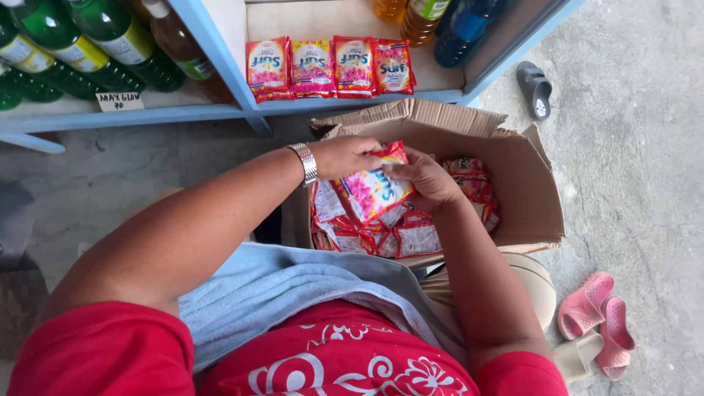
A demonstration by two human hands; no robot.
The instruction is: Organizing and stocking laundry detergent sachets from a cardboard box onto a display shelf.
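Left hand and right hand pinching glossy pink sachet, over creased cardboard box

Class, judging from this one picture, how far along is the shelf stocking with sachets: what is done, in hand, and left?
Done: four sachets on the shelf stand in a row at its front edge. In hand: the left hand and right hand together hold one pink sachet above the cardboard box. Left: many more sachets in the box and bare shelf behind the row.

green bottles on blue shelf, pink sandals, grey slipper
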